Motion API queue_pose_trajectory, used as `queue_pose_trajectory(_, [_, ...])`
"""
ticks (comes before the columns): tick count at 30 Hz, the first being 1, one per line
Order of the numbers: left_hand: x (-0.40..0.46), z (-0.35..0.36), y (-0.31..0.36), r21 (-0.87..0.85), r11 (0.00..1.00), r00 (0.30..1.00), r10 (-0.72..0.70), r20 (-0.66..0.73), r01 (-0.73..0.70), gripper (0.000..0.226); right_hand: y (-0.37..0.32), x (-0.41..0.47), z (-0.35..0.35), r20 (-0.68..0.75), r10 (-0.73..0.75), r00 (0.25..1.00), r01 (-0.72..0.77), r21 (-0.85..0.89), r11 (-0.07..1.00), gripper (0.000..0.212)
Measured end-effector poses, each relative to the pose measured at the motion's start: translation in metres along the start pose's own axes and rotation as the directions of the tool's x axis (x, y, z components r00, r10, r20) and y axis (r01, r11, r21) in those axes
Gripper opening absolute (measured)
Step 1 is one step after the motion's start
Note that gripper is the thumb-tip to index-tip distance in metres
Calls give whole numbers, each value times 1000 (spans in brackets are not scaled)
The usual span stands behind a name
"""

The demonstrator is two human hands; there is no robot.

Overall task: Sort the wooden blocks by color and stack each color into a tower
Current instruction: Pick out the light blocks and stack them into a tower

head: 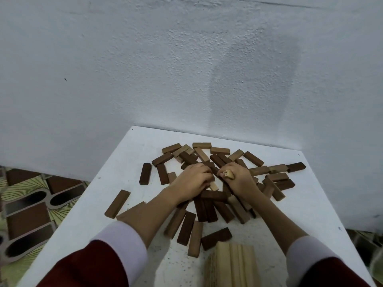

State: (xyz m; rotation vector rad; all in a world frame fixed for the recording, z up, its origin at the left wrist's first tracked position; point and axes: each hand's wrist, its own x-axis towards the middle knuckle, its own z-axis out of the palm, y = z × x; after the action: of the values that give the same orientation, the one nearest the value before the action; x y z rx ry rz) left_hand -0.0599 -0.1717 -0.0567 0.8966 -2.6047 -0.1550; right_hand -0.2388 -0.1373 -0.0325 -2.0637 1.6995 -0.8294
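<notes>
White desk (124,235) against the wall, blocks (207,206) heaped mid-desk in dark and mid browns, a few strays at the edges. Pale stack (234,264) at the near edge looks like a tower begun. My left hand (192,181) is curled down into the heap; can't tell what it has. My right hand (238,179) is curled around a small pale piece (227,174). Blocks look light, rigid, smooth: pinch each across its long sides, mid-length. The loose heap will shift.

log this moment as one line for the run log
stage: sorting | left hand: in block pile, grip unclear | right hand: holding small pale piece | light tower: started
</notes>
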Motion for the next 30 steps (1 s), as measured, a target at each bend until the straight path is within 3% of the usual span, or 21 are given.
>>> queue_pose_trajectory(5, [20, -9, 8, 54, 998, 965, 2, 263, -17, 31, -6, -5, -4, -68, 39, 997, -32, 106, 994, 13])
queue_pose_trajectory(10, [26, -16, 11, 125, 992, 961, -47, 272, 13, 25, -10, -9, -14, -89, 152, 984, -127, 243, 962, 12])
queue_pose_trajectory(13, [25, -20, 8, 110, 988, 950, -133, 281, 106, 25, -16, -14, -29, -59, 214, 975, -196, 222, 955, 14])
queue_pose_trajectory(16, [18, -25, 1, -102, 958, 950, -247, 190, 269, 18, -23, -23, -49, -17, 272, 962, -257, 279, 925, 12])
queue_pose_trajectory(19, [13, -41, 10, -492, 778, 900, -436, 24, 391, 15, -32, -32, -70, -3, 282, 959, -269, 297, 916, 11])
queue_pose_trajectory(21, [11, -60, 24, -602, 685, 853, -522, -14, 410, 12, -42, -36, -81, 22, 334, 942, -318, 365, 875, 13])
queue_pose_trajectory(26, [6, -107, 57, -766, 530, 852, -522, 44, 364, 7, -80, -44, -98, 104, 347, 932, -337, 600, 726, 9])
queue_pose_trajectory(30, [-3, -141, 92, -876, 430, 878, -478, -14, 220, 4, -121, -52, -107, 96, 253, 963, -260, 586, 768, 8])
